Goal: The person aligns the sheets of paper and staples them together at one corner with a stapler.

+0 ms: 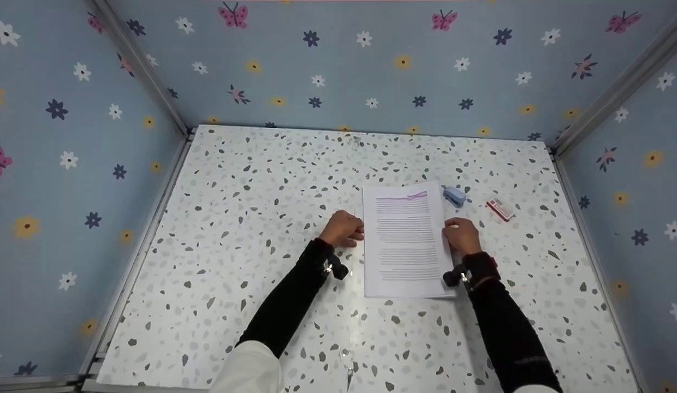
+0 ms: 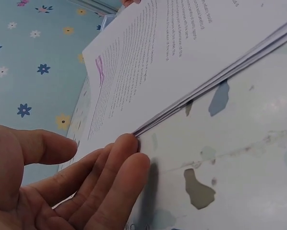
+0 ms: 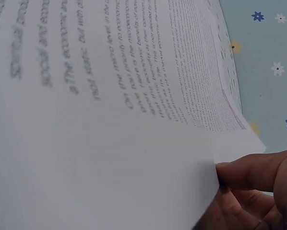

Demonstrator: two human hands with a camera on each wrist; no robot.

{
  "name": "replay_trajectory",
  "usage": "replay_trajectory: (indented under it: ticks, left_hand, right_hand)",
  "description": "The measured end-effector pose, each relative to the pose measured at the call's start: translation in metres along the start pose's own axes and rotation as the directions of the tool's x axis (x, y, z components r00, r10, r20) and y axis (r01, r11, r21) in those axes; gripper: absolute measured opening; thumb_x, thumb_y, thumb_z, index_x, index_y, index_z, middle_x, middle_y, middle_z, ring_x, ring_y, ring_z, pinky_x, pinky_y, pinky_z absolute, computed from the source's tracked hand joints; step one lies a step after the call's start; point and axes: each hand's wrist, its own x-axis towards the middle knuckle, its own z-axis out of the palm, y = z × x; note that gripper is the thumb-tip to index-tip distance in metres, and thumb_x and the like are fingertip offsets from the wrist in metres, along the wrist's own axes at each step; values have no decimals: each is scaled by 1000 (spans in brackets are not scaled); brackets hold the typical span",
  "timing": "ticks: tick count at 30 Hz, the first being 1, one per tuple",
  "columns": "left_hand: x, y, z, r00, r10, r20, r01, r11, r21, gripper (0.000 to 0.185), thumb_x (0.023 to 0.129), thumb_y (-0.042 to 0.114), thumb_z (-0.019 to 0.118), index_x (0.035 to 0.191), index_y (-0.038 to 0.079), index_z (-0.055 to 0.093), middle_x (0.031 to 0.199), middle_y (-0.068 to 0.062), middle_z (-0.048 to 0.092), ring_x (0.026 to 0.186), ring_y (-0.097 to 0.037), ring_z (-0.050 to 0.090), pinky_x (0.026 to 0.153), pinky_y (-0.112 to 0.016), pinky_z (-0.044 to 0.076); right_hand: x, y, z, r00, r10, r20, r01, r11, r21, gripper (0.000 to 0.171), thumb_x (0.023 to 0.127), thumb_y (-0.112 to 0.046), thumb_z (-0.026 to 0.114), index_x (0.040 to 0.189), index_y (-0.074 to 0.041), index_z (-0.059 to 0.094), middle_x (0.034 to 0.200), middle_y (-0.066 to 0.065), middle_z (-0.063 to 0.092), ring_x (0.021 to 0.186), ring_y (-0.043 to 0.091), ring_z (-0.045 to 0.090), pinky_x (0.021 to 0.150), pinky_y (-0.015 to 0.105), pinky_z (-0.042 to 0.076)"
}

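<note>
White printed paper stack (image 1: 404, 240) lies lengthwise between the hands: left hand (image 1: 343, 229) open, fingertips touching its edge; right hand (image 1: 462, 236) pinching the opposite edge.

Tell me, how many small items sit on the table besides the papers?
2: a blue stapler at the papers' far right corner, and a red-and-white box right of it. None seem hidden.

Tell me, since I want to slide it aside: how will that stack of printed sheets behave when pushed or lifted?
The paper stack looks loose, its edges stepped in the left wrist view, so pushing probably fans it. Lifted at one edge, as by the right hand, it likely bends. The left hand touches its side.
</note>
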Motion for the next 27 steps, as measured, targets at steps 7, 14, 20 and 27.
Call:
replay_trajectory:
  ticks: [7,14,20,27]
  left_hand:
    - [3,-6,2,998,60,-30,-58,998,38,22,98,10,55,104,-6,69,90,-15,71,76,-22,72,66,-33,59]
    - [4,-6,3,993,114,-20,-111,988,111,27,102,18,59,102,-6,70,81,-11,69,70,-19,71,61,-29,57]
    - [7,-6,0,995,103,-2,-102,988,115,23,102,20,61,100,-2,69,75,-6,66,61,-16,67,58,-28,56]
    - [13,-10,-3,986,169,-8,-164,967,194,25,101,20,64,81,5,63,65,-5,59,52,-16,58,49,-27,48]
  right_hand:
    - [0,9,2,996,37,78,-46,991,124,40,101,-12,54,136,6,57,129,25,59,83,18,57,64,25,45]
    - [-4,8,-1,979,90,183,-144,941,306,46,105,-13,51,148,5,46,138,26,55,99,18,61,77,26,50]
    - [-4,7,0,974,106,202,-171,924,341,49,106,-13,51,151,4,42,142,26,52,107,21,60,82,27,51]
    - [-8,4,1,972,77,221,-165,896,413,46,105,-11,53,147,5,46,120,18,64,85,12,62,70,24,51]
